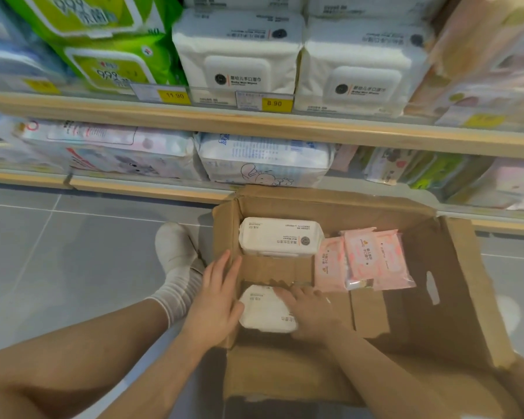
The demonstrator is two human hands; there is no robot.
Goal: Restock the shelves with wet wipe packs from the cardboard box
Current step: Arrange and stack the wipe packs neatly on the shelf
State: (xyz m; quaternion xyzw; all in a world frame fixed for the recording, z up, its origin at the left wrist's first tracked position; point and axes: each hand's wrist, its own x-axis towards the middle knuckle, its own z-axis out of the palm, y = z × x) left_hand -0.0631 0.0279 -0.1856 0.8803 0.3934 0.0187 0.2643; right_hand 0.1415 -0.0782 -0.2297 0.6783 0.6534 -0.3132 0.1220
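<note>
At the lower centre of the frame, inside the cardboard box (454, 285), a white wet wipe pack (265, 311) is flanked by both hands, left hand (217, 300) and right hand (310, 311) spread flat against it, and is judged soft, light and slippery-filmed, best taken by its short ends.

Left hand (217, 297): held palm-down with fingers straight and close together, fingertips pointed away from the body.
Right hand (307, 309): laid flat, fingers extended and slightly spread toward the left.
Forearms: both bare, stretched forward and converging.
Left leg: bent, bare to a white sock.
</note>
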